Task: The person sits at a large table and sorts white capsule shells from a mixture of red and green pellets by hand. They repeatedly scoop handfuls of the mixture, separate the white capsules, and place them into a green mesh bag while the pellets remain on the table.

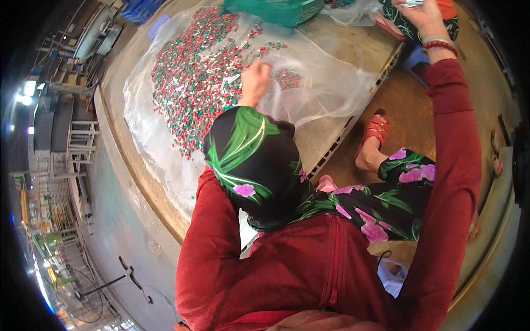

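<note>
A broad heap of small red, green and white pieces [193, 83] is spread over a clear plastic sheet [331, 91]. My left hand [255, 83] hovers at the right side of this heap, its fingers curled together; what they hold, if anything, is hidden. Far off to the upper right, my right hand [424, 17] is raised close to the picture's edge. A whitish, silvery bundle [413, 3] lies in its grip, partly cut off by the frame. Several thin white sticks [231, 79] are mixed among the loose pieces.
A green plastic basket [276, 12] stands at the far side of the sheet. Beneath lies a low platform [361, 47] with a slotted edge. My leg in flowered trousers and a red sandal [376, 131] are to its right. A blue crate [141, 10] sits at the far left.
</note>
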The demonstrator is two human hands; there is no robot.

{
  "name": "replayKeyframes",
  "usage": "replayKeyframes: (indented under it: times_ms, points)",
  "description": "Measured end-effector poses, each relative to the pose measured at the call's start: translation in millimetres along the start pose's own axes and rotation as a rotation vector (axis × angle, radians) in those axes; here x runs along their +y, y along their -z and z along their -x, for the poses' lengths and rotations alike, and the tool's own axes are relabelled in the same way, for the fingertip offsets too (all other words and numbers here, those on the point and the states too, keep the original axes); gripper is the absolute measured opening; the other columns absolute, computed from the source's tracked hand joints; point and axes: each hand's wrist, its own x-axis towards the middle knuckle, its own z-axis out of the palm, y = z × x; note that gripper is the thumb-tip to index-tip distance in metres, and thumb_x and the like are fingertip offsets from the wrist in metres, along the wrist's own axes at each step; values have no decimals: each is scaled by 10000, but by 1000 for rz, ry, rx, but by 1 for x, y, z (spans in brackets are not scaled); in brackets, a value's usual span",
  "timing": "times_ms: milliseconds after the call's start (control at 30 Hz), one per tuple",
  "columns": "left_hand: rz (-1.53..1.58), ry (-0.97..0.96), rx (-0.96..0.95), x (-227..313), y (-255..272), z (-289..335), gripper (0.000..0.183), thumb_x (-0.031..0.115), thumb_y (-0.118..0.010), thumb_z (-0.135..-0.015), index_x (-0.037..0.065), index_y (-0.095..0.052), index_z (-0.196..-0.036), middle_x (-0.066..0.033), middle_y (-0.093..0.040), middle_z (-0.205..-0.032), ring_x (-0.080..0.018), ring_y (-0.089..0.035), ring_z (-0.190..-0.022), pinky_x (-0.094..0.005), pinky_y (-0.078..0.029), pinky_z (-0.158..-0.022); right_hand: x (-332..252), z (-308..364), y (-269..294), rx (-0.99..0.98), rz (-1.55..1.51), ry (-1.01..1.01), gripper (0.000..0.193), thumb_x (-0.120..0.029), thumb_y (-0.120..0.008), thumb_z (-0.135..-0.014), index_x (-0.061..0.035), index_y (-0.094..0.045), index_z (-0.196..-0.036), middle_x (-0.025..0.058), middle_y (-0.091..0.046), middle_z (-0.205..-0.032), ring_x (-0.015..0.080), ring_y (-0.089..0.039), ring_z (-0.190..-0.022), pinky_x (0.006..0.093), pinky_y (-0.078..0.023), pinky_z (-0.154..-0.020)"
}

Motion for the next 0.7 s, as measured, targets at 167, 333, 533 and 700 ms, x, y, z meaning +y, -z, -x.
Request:
replayKeyframes:
  times_ms: [167, 333, 533, 700]
  points:
    - [229, 147, 555, -153, 53, -15, 265, 235, -488, -841, 29, -640, -773, -132, -630, -668, -222, -591, -570, -348, -463, -538, -3, 2, -50, -75, 223, -32, 288, -357, -543, -875, -126, -558, -704, 56, -551, -636, 218, -538, -612, 309, -384, -486]
    - [1413, 555, 297, -38, 82, -8, 197, 141, -506, -828, 41, -624, -950, -102, -648, -861, -238, -625, -733, -378, -500, -635, 14, -22, -90, -166, 615, -329, 331, -441, -542, -864, -134, -571, -746, 67, -568, -668, 236, -543, -599, 326, -394, -466]
    - [1247, 35, -1180, 82, 25, -2, 322, 219, -536, -882, 32, -578, -1140, -100, -618, -1069, -209, -584, -976, -350, -472, -816, 69, -99, -101, -468, 752, -689, 295, -357, -510, -924, -63, -511, -901, 43, -485, -744, 138, -478, -654, 195, -326, -410]
    - [974, -128, -1567, 99, 37, -13, 426, 326, -522, -910, 28, -531, -1214, -102, -589, -1155, -200, -550, -1049, -333, -441, -890, 173, -127, -124, -533, 810, -842, 310, -393, -537, -907, -84, -518, -889, 26, -478, -693, 120, -477, -613, 185, -308, -380]
